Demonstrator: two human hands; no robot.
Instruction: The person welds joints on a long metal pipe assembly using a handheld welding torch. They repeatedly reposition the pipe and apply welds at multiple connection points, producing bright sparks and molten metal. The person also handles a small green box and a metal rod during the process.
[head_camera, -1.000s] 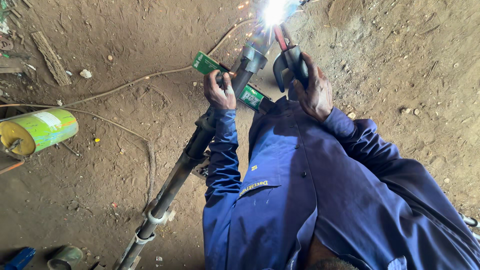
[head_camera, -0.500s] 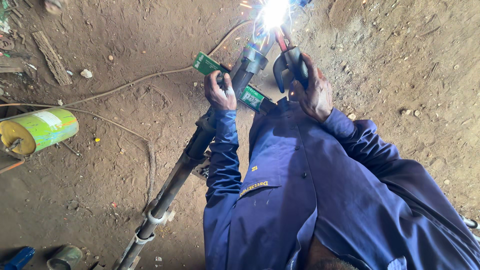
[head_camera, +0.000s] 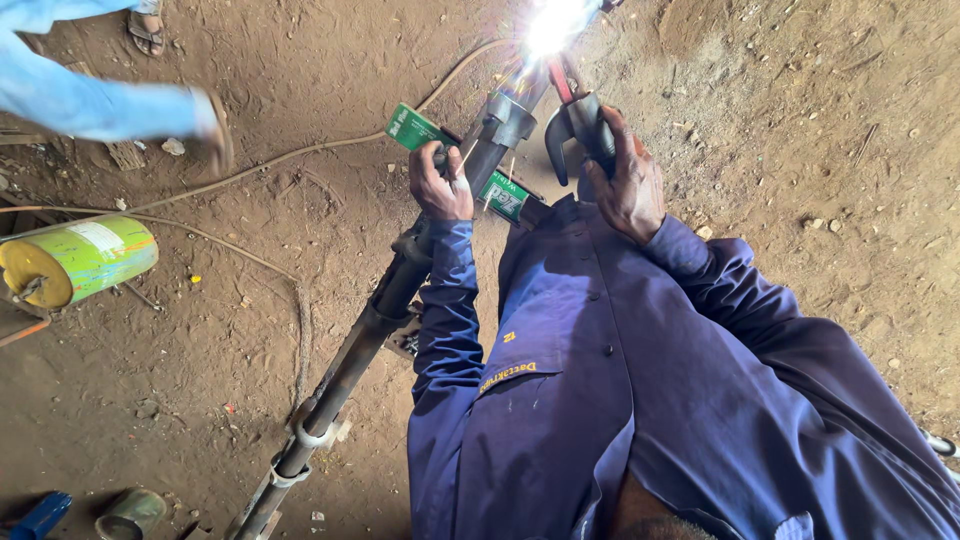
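Note:
My left hand (head_camera: 440, 185) grips a flat green box (head_camera: 418, 128) that lies across a long dark metal pipe (head_camera: 380, 310). My right hand (head_camera: 628, 185) is closed on the black handle of a welding electrode holder (head_camera: 578, 125). Its tip meets the pipe's far end in a bright white arc (head_camera: 552, 22) with sparks. Both arms are in dark blue sleeves. The pipe runs from the arc down to the lower left, with metal rings near its lower end.
A green and yellow can (head_camera: 75, 260) lies on its side at the left. Thin cables (head_camera: 250, 170) trail over the dirt floor. Another person's light blue leg (head_camera: 90, 100) and sandalled foot (head_camera: 148, 30) are at the top left. A blue object (head_camera: 40, 515) and a small tin (head_camera: 130, 512) sit at the bottom left.
Another person's leg in light blue has come into view at the top left. My hands and the arc stay where they were on the pipe.

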